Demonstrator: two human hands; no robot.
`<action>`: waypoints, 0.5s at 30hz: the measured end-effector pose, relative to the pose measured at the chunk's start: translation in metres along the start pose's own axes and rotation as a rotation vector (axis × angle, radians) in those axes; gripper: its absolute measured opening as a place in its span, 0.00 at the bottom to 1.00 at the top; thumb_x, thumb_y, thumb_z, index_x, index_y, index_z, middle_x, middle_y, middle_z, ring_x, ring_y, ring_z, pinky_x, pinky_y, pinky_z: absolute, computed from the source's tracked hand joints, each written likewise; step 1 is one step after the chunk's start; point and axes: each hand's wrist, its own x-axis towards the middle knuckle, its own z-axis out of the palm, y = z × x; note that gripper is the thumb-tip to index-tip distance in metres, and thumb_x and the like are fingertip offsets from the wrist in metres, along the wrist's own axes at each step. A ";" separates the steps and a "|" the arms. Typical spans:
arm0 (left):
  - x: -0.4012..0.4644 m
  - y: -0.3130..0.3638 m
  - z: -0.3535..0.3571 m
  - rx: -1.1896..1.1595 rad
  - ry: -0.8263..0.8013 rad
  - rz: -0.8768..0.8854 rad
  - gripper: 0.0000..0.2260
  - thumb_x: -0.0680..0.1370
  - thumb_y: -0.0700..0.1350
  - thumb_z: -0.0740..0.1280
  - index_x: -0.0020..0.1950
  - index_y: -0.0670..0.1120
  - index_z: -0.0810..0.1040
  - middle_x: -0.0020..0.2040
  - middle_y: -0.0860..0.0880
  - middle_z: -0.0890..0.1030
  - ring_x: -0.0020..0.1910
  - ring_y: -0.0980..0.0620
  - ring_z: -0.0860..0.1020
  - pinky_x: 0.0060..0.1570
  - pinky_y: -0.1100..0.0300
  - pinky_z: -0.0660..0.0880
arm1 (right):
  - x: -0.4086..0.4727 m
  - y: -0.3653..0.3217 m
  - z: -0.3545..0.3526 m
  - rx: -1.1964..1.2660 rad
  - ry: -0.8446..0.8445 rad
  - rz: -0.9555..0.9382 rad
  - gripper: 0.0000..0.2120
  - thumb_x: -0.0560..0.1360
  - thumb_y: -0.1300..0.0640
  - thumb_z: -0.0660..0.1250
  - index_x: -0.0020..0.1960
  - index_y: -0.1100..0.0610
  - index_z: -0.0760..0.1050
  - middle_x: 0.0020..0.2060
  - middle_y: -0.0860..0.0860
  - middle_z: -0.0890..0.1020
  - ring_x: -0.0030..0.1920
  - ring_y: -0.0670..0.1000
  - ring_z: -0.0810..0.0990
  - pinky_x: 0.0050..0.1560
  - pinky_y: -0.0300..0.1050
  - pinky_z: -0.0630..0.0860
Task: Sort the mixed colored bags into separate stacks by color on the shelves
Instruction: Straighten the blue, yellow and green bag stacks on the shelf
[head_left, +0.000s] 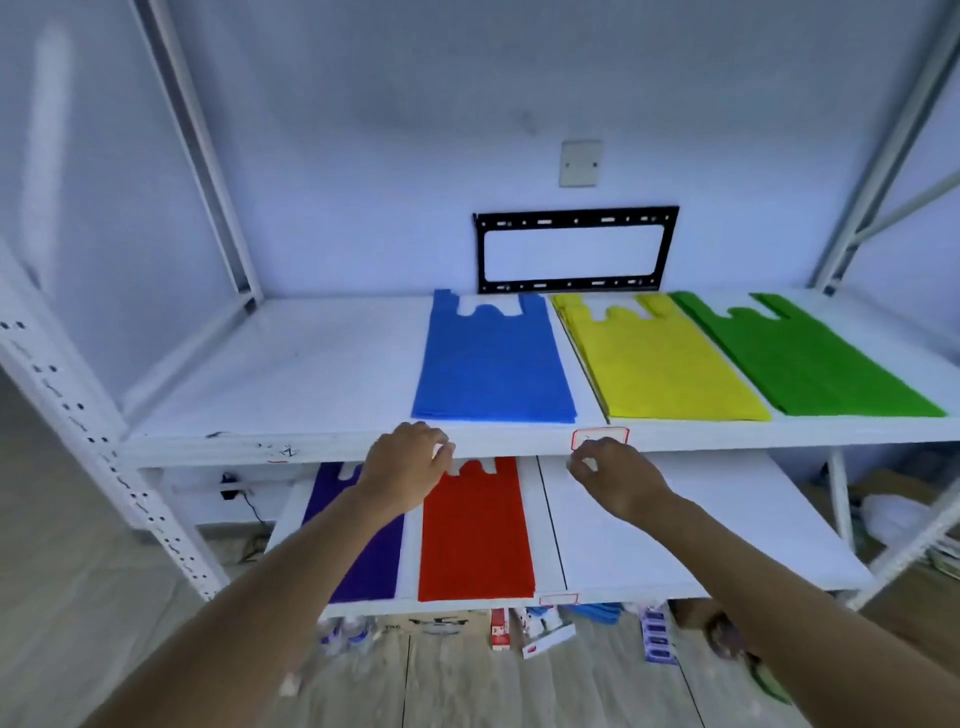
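Left hand (410, 465): we see it loosely curled, empty, at the front edge of the upper shelf (311, 374). Right hand (615, 480): fingers bent, nothing visibly held. Blue stack (493, 364): just beyond the left hand. Yellow stack (665, 369): beyond the right hand; green stack (810, 364) touching it, farther right. Purple stack (369, 561): under the left forearm, lower shelf (675, 530). Red stack (475, 535): between and below both hands.

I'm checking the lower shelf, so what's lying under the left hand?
Under the left hand and forearm lies the purple bag, with the red bag beside it. The arm covers part of the purple bag, so its right handle is hidden.
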 end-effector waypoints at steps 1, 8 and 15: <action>0.006 -0.002 -0.011 -0.038 0.012 -0.039 0.18 0.82 0.52 0.54 0.64 0.46 0.77 0.59 0.48 0.79 0.55 0.50 0.78 0.55 0.56 0.75 | 0.005 -0.004 -0.012 0.029 0.010 -0.001 0.16 0.79 0.47 0.58 0.58 0.53 0.78 0.60 0.52 0.80 0.58 0.54 0.78 0.58 0.47 0.75; 0.071 -0.042 -0.027 -0.162 -0.122 -0.271 0.22 0.82 0.53 0.54 0.72 0.45 0.69 0.71 0.44 0.70 0.69 0.46 0.70 0.67 0.53 0.68 | 0.061 -0.018 -0.043 0.131 -0.004 0.101 0.16 0.80 0.53 0.57 0.62 0.60 0.75 0.61 0.56 0.78 0.60 0.55 0.77 0.57 0.43 0.72; 0.156 -0.071 -0.005 -0.199 -0.308 -0.381 0.23 0.83 0.51 0.53 0.71 0.38 0.67 0.71 0.41 0.70 0.69 0.44 0.70 0.67 0.55 0.66 | 0.143 -0.009 -0.027 0.120 -0.055 0.256 0.16 0.81 0.54 0.55 0.57 0.63 0.74 0.57 0.59 0.77 0.53 0.55 0.74 0.52 0.44 0.70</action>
